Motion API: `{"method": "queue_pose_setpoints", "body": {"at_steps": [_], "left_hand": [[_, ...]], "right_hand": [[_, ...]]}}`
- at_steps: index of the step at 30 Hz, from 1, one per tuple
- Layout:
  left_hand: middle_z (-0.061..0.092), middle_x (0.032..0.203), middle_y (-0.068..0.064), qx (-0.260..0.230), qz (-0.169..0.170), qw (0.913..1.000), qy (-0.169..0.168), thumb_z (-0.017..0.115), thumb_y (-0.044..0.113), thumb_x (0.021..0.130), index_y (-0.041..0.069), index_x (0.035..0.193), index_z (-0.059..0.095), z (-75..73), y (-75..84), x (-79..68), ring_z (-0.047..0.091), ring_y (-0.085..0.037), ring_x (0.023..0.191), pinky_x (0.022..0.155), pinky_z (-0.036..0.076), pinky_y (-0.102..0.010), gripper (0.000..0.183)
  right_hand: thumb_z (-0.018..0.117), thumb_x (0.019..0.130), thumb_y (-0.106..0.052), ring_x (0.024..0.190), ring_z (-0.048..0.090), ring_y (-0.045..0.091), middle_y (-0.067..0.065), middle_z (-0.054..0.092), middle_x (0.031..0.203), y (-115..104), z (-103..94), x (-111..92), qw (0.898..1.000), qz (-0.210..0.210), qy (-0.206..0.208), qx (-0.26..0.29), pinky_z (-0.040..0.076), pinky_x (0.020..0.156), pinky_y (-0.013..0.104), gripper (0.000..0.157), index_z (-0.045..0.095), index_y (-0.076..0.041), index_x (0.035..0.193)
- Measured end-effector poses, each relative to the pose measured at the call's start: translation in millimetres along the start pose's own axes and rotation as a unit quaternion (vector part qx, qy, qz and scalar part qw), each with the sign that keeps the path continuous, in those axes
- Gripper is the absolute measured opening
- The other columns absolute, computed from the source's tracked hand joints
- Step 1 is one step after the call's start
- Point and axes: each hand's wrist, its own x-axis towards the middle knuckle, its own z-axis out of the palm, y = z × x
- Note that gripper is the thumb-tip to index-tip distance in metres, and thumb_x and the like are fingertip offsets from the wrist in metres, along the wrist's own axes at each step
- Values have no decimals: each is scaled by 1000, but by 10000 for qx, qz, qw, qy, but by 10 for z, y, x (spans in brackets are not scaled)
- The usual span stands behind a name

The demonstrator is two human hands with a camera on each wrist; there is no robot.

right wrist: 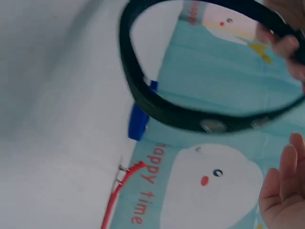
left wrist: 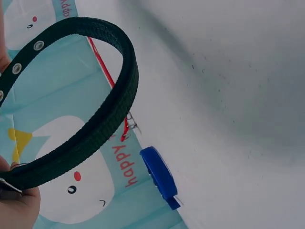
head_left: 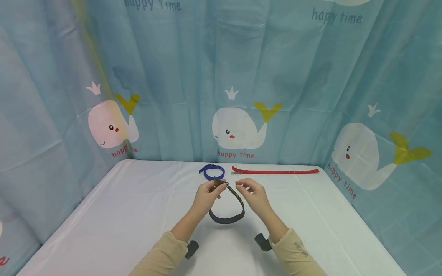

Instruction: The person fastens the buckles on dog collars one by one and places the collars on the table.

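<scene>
A dark green collar (head_left: 226, 220) with metal eyelets hangs in a loop above the white table. My left hand (head_left: 204, 197) pinches it at the buckle end, where a metal ring shows. In the left wrist view, the band (left wrist: 102, 114) curves away from the left fingertips. My right hand (head_left: 255, 195) is just right of the collar's upper end. The right wrist view shows this hand (right wrist: 283, 191) with relaxed fingers, apart from the band (right wrist: 176, 114) and holding nothing.
At the back of the table (head_left: 131, 214) lies a looped blue collar (head_left: 214, 166). To its right a red collar (head_left: 272, 171) is stretched out straight. A blue curtain (head_left: 179, 96) with printed whales surrounds the table. Dark wrist cameras (head_left: 263, 242) project below both wrists.
</scene>
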Motion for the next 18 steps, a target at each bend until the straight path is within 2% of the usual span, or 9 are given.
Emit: {"method": "queue_pose_setpoints", "body": {"at_steps": [3,7,12,18], "left_hand": [[64,88,-5,285,272,9991,-182,60,27,88,6,106,65,-6,0,-7,56,-16,77,66,45,-27,28],[64,97,-5,589,610,9951,-510,59,25,90,5,105,64,-7,-5,-27,59,-17,89,76,49,-30,26],[62,90,-3,887,920,9881,-854,58,26,90,5,98,65,25,-7,-38,54,-15,79,67,47,-26,23],[57,80,3,1156,972,9831,-1031,59,28,89,9,94,65,60,8,-61,47,-11,71,60,42,-23,21]], "right_hand": [[65,84,-9,83,53,14,3,63,91,-43,-87,67,9998,-178,79,0,45,70,28,16,68,-4,98],[68,82,-13,90,50,19,5,59,92,-124,-165,152,9968,-642,-435,-182,42,75,35,22,68,-6,103],[71,78,-15,90,44,18,-1,54,90,-215,-192,207,9870,-1138,-1035,-468,38,74,32,24,70,-8,102],[74,76,-15,82,38,13,-6,49,83,-269,-191,217,9779,-1399,-1366,-741,37,67,31,20,72,-9,95]]}}
